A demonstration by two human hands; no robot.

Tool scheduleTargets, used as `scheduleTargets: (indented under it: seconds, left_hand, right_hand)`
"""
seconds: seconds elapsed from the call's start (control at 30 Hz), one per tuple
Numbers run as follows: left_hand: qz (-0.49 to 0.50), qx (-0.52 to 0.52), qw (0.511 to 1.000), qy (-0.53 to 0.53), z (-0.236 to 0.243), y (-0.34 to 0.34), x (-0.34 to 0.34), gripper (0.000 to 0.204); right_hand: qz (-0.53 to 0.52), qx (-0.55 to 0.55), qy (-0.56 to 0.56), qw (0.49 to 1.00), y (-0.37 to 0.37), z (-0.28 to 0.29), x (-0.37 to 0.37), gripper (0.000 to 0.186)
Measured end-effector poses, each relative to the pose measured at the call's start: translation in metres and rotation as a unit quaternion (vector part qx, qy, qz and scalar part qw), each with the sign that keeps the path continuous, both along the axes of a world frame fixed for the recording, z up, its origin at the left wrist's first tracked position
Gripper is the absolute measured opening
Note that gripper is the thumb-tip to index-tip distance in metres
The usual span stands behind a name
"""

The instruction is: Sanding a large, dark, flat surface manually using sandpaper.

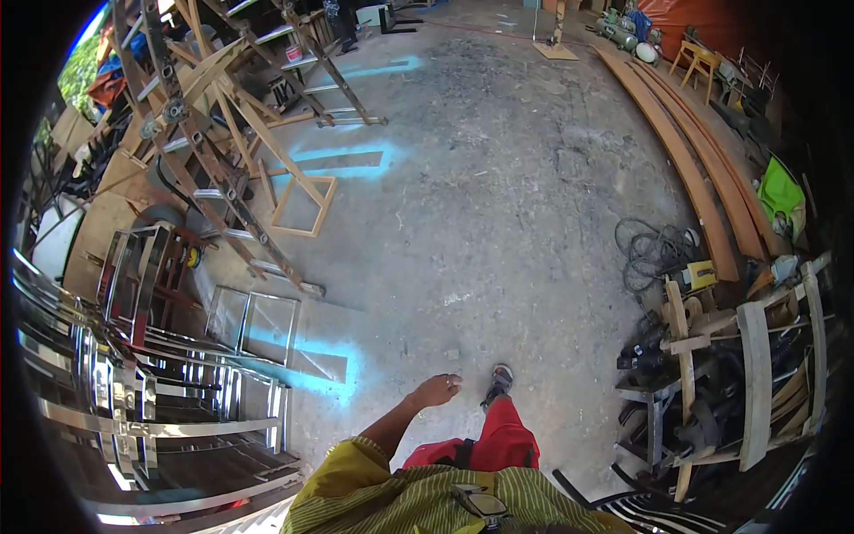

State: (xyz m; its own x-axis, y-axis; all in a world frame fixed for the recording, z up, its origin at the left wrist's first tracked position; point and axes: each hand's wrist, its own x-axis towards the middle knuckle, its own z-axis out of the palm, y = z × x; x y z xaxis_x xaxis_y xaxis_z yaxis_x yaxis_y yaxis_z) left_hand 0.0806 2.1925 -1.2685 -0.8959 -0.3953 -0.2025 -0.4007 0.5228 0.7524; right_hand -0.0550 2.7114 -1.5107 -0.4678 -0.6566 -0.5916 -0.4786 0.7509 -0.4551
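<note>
My left hand (436, 390) swings out in front of me over the bare concrete floor (498, 205). It holds nothing, and its fingers are loosely curled and slightly apart. The arm comes from a yellow striped sleeve (356, 476). Just right of the hand, my foot in a sandal (500, 381) is stepping forward below a red trouser leg (507, 436). The nearest thing to the hand is a shiny steel frame (253, 325) lying on the floor to its left. My right hand is out of the picture.
Polished steel racks (133, 418) stand at the left. Wooden frames and ladders (231, 116) lean at the upper left. Long planks (703, 169) lie along the right. A cluttered stand with tools (712, 374) and coiled cables (654, 249) sit at the right.
</note>
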Motion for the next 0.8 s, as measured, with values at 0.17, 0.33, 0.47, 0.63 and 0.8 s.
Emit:
scheduleTargets:
  seconds: [0.17,0.33,0.47,0.63,0.8]
  left_hand:
    - [0.288,0.032,0.933,-0.214,0.009,-0.074,0.041,0.034]
    - [0.395,0.104,0.873,-0.266,0.028,-0.113,0.051,0.039]
    - [0.445,0.193,0.837,-0.253,0.021,-0.142,0.029,0.039]
    - [0.302,0.186,0.861,-0.365,-0.003,-0.227,0.002,0.039]
    - [0.392,0.109,0.882,-0.238,0.016,-0.393,-0.071,0.033]
  right_hand:
    - [0.232,-0.115,0.049,0.965,-0.143,0.039,-0.156,0.008]
    - [0.078,-0.099,0.238,0.963,-0.347,0.155,-0.342,0.007]
    - [-0.043,-0.132,0.114,0.984,-0.518,0.207,-0.414,0.019]
    - [0.063,-0.084,0.086,0.991,-0.669,0.243,-0.422,0.021]
    - [0.092,-0.015,-0.028,0.995,-0.754,0.283,-0.405,0.024]
